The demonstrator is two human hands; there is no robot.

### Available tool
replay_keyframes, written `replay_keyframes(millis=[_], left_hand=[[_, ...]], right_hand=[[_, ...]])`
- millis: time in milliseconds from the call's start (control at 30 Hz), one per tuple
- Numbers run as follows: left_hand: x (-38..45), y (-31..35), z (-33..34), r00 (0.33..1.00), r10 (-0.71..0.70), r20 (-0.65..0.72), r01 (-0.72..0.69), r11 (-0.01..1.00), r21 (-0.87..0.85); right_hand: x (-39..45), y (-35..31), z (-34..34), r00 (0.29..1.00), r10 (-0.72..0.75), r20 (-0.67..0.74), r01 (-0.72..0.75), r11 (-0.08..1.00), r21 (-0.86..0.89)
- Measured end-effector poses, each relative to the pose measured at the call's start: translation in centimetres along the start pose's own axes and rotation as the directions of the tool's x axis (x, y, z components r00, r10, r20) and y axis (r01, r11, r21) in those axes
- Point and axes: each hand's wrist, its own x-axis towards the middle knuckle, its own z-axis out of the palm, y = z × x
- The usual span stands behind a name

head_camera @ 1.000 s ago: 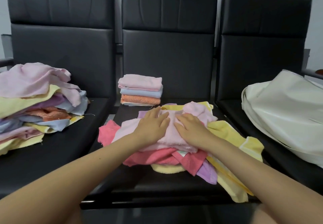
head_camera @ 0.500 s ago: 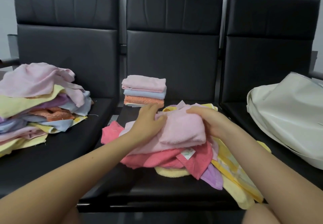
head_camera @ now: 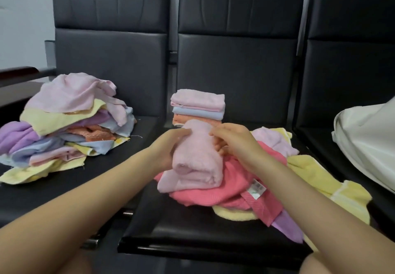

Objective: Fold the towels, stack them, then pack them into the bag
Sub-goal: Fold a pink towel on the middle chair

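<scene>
A folded light pink towel (head_camera: 197, 158) is held up over the middle seat, its near end resting on a heap of loose towels (head_camera: 233, 188) in coral, yellow and purple. My left hand (head_camera: 171, 145) grips the towel's left side. My right hand (head_camera: 233, 139) grips its right upper edge. Behind them, at the back of the middle seat, stands a stack of folded towels (head_camera: 197, 107): pink on top, then blue, then orange. A white bag (head_camera: 367, 143) lies on the right seat, partly cut off by the frame.
A large pile of unfolded towels (head_camera: 64, 124) in pink, yellow, purple, blue and orange covers the left seat. Three black chairs (head_camera: 237, 66) stand side by side with high backs. A dark armrest (head_camera: 19, 74) sits at far left.
The pink towel, pressed flat on the heap a second ago, has been folded over and lifted between both hands. The view has shifted left, pushing the bag toward the right edge.
</scene>
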Motion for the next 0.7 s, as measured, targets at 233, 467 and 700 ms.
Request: replay_keyframes(millis=[233,467,700], left_hand=[[1.3,-0.9,-2.3,0.888,0.299,-0.349,-0.059,0.828,0.558],[2.3,-4.7,-5.5,0.865,0.465,-0.186,-0.001,0.373,0.928],[2.1,-4.9,-5.2,0.849,0.501,-0.166,-0.021,0.347,0.938]], right_hand=[[0.0,1.3,1.6,0.999,0.029,0.037,0.001,0.777,-0.630],[0.5,1.2,4.2,0.997,0.080,0.007,-0.042,0.593,-0.804],[1.2,1.3,4.8,0.975,0.219,-0.037,-0.151,0.529,-0.835]])
